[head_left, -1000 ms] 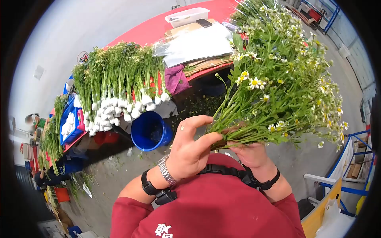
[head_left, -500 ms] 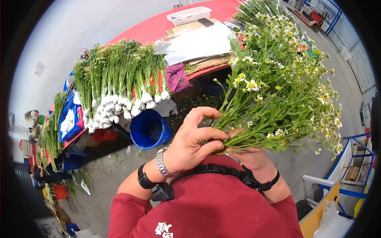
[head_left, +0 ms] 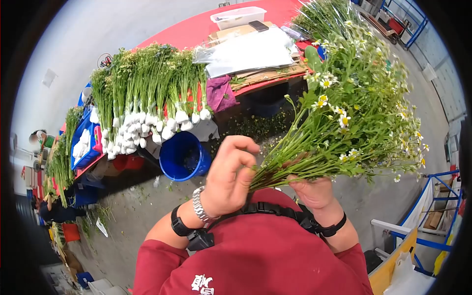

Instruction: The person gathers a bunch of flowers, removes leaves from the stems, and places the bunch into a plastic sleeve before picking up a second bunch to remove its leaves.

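Observation:
A bunch of small white daisy-like flowers (head_left: pixel 354 118) with yellow centres and leafy green stems fans out to the upper right. My right hand (head_left: pixel 317 191) is closed round its stems from below, the fingers mostly hidden behind them. At the lower left end of the stems is my left hand (head_left: pixel 228 169), its fingers curled and thumb drawn in. Whatever may be pinched there is hidden. A metal watch (head_left: pixel 200 204) sits on the left wrist, and black straps circle both forearms.
On the red table (head_left: pixel 184 29) lie several flower bunches with white-wrapped stem ends (head_left: pixel 132 130), white sheets (head_left: pixel 250 51), a phone (head_left: pixel 258 25), a clear tub (head_left: pixel 238 18) and a purple cloth (head_left: pixel 221 93). Below stands a blue bucket (head_left: pixel 184 157). Another person (head_left: pixel 56 211) is at far left.
My left hand has drawn back to the left, towards the stem ends, and its grip on the stems has shifted. The bunch has tilted slightly; my right hand still holds it.

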The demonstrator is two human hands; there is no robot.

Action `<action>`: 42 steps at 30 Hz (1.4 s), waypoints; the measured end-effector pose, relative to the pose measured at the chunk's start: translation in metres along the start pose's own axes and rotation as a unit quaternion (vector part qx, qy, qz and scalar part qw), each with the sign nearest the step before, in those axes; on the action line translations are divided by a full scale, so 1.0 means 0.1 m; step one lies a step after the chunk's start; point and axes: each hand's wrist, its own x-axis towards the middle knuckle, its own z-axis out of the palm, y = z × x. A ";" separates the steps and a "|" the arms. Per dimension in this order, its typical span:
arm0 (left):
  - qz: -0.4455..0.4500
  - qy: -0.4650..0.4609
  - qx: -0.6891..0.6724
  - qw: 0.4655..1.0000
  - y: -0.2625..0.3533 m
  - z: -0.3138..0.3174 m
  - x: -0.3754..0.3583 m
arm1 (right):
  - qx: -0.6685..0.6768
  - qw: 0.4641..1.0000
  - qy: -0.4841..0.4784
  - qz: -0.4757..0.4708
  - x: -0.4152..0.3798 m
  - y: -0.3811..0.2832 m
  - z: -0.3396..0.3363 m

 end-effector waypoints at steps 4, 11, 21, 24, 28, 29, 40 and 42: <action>-0.082 0.049 0.097 0.991 -0.10 -0.28 -0.12 | 0.019 0.998 -0.006 -0.057 0.01 0.00 -0.03; -0.114 -0.104 0.113 0.982 -0.04 -0.28 -0.13 | -0.001 1.000 -0.015 -0.025 0.05 0.01 -0.03; -0.154 -0.046 -0.095 0.982 -0.16 0.20 -0.23 | -0.064 0.998 0.016 -0.005 0.11 -0.16 0.21; -0.215 -0.035 -0.205 0.954 -0.17 0.22 -0.24 | -0.060 0.997 0.030 0.030 0.09 -0.17 0.17; -0.251 -0.036 -0.185 0.949 -0.16 0.24 -0.25 | -0.049 0.998 0.012 0.038 0.09 -0.16 0.14; -0.247 -0.024 -0.186 0.951 -0.16 0.26 -0.25 | -0.050 0.998 0.016 0.040 0.09 -0.14 0.13; -0.181 0.022 -0.004 0.983 -0.08 0.31 -0.16 | -0.121 0.991 0.026 0.042 0.16 -0.14 0.11; -0.179 0.037 0.016 0.983 -0.11 0.30 -0.15 | -0.272 0.958 0.022 0.091 0.07 -0.28 0.10</action>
